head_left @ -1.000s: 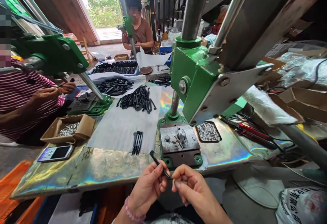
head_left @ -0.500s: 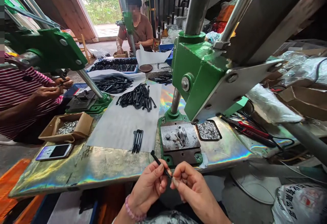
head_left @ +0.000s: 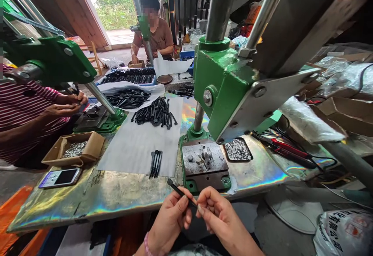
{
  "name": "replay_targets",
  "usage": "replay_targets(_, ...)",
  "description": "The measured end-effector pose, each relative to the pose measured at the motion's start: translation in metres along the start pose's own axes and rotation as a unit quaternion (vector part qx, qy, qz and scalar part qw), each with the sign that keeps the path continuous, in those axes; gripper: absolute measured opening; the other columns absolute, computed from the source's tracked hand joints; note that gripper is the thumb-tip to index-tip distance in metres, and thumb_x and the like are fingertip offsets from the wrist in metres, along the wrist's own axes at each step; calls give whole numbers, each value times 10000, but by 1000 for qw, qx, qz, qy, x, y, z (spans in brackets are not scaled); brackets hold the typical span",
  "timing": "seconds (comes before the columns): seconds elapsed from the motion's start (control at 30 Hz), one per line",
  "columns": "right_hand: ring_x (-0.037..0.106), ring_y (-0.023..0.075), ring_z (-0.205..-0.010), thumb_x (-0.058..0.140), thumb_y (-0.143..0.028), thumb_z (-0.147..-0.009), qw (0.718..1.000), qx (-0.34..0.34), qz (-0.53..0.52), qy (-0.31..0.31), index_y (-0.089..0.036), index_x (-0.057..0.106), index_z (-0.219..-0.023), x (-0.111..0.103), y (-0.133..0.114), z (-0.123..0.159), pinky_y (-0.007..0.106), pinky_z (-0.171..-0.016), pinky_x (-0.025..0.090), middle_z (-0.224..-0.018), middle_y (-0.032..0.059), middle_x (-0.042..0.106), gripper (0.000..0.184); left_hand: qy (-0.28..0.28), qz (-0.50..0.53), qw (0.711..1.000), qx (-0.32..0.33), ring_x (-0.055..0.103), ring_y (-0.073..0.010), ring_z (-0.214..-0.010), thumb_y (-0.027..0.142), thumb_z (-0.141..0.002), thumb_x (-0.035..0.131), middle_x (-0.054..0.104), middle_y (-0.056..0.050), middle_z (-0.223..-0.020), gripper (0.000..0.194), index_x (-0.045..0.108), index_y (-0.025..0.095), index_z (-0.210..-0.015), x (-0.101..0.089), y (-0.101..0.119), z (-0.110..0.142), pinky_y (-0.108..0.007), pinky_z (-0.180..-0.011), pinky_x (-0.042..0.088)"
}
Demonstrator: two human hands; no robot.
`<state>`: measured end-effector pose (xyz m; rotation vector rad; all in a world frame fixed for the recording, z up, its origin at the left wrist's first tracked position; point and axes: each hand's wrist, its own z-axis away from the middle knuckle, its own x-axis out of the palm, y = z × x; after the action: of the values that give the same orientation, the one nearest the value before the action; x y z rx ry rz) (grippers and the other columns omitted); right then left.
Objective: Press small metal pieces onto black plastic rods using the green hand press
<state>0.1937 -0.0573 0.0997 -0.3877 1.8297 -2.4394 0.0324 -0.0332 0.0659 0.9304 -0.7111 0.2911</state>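
Observation:
In my left hand point(head_left: 175, 217), wearing a pink bead bracelet, a slim black plastic stick point(head_left: 181, 192) with a wider head is pinched between thumb and fingers. Its head points up and left over the table's front edge. My right hand point(head_left: 215, 215) is closed in a pinch at the stick's lower end; whatever its fingertips grip is too small to make out. Ahead of my hands stands a green hand press point(head_left: 224, 88) with a steel base plate point(head_left: 201, 158). Several similar black sticks point(head_left: 155, 163) lie side by side on a white sheet point(head_left: 125, 147).
A larger pile of black sticks point(head_left: 154, 112) lies farther back. Small metal parts fill a dark dish point(head_left: 238, 149) and a cardboard box point(head_left: 91, 147). A phone point(head_left: 60, 177) lies at left, red-handled tool point(head_left: 291, 149) at right. Two co-workers sit at left and across.
The black stick now shows more of its length and sits slightly farther left in my left hand. My right fingertips have stayed at its lower end. The view has shifted slightly.

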Motion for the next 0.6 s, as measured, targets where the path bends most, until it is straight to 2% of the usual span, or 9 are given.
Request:
replay_targets(0.2,465,67,-504,586,-590,-875,999,17,-40,-5,-208,526,-974,-15,8,-7,162,-440,370,-745,-22,617,400,2,24,1000,-5,556,-38,-462,351,-820,728,691,2,-747,221,622,176,-905,4,-2,-2,-100,-388,420)
replay_targets(0.27,471,66,-493,585,-595,-875,998,-1,-51,32,-203,532,-984,-25,14,-12,166,-441,377,-744,-15,630,411,2,31,999,-16,570,-41,-462,343,-824,723,715,-20,-801,219,608,178,-911,8,4,-5,-100,-386,428)
replay_targets(0.4,501,64,-479,585,-569,-888,993,-43,-6,108,-186,557,-883,-41,23,-23,186,-463,382,-731,-7,629,384,-16,32,999,-14,571,-41,-436,344,-844,702,741,-55,-820,215,585,177,-911,15,22,-17,-88,-369,412)
replay_targets(0.5,533,58,-416,564,-572,-893,990,-47,12,133,-182,539,-815,-45,29,-30,187,-445,370,-695,-18,623,398,-40,23,999,-2,572,-40,-420,352,-862,680,749,-59,-822,208,571,183,-916,21,35,-28,-88,-368,413)
replay_targets(0.6,544,70,-347,535,-588,-892,989,-32,6,146,-190,518,-827,-44,33,-35,166,-371,320,-646,-32,621,404,-58,-4,998,15,569,-39,-419,364,-874,663,751,-59,-823,212,560,184,-918,31,47,-40,-91,-375,419)
